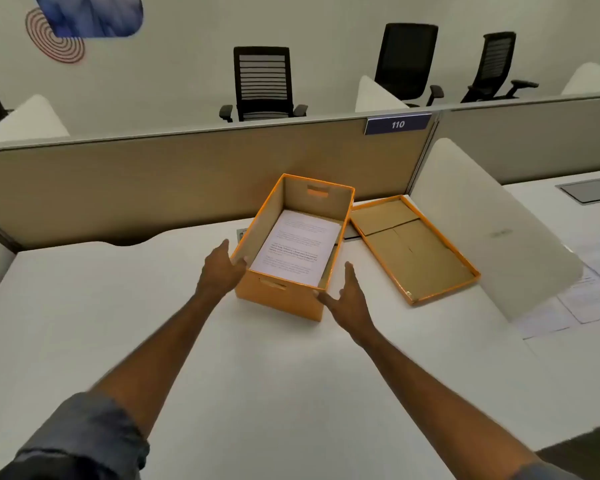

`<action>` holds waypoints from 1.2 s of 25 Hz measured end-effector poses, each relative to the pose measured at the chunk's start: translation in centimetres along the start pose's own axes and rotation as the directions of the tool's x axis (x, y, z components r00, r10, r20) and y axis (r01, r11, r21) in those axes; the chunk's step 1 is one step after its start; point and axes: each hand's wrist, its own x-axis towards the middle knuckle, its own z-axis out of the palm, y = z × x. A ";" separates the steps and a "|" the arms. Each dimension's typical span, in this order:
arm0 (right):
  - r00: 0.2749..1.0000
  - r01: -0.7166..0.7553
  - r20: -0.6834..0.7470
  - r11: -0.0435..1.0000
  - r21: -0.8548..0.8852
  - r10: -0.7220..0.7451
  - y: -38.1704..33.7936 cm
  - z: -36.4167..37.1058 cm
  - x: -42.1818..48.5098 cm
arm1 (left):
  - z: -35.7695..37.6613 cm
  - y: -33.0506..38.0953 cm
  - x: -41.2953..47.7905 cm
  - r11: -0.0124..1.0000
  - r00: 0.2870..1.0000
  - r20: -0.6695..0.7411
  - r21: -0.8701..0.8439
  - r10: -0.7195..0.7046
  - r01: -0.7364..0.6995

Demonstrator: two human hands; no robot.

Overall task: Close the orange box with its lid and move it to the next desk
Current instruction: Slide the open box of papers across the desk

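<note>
Orange box (pixel 284 292) sits open on the white surface (pixel 118 306), roughly centre of view, lid off. Lid (pixel 413 247) lies upside down, brown inside up, just beside the box at its 3 o'clock, near end touching or nearly touching the box's right wall. Inside the box: a sheet or thin stack of printed paper (pixel 295 251), flat on the bottom, so the load looks light. The box reads as thin cardboard: stiff enough to lift by two walls, but the long walls will likely flex if squeezed mid-span. Slot handles show in the near (pixel 272 284) and far (pixel 317 192) end walls; those are the best holds for the carry, or palms under the bottom corners. Left hand (pixel 222 268) is open, thumb and fingers spread, against the box's near-left corner at 9 o'clock, pressing rather than gripping as far as I can tell. Right hand (pixel 349 299) is open, fingers extended, thumb tip at the near-right corner, holding nothing. The lid is a shallow tray with a low rim, probably floppy; take it by the two long edges, flip it, seat it square. The next desk (pixel 548 202) lies at 2 o'clock past the white divider (pixel 482 220), with papers (pixel 589 289) on it.
</note>
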 end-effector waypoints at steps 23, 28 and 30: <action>0.882 -0.172 0.456 0.983 0.072 0.121 2.7 -3.6 6.0 | -1.9 -5.6 2.0 0.887 0.894 0.448 -0.411 -0.004 0.210; 0.860 -0.122 0.491 0.990 -0.065 0.138 1.5 -3.2 2.3 | -1.3 -8.3 -6.6 0.866 0.949 0.308 -0.454 -0.067 0.209; 0.855 -0.104 0.500 0.990 -0.098 0.139 1.0 -2.7 0.1 | -1.5 -9.6 -9.8 0.857 0.959 0.272 -0.471 -0.084 0.208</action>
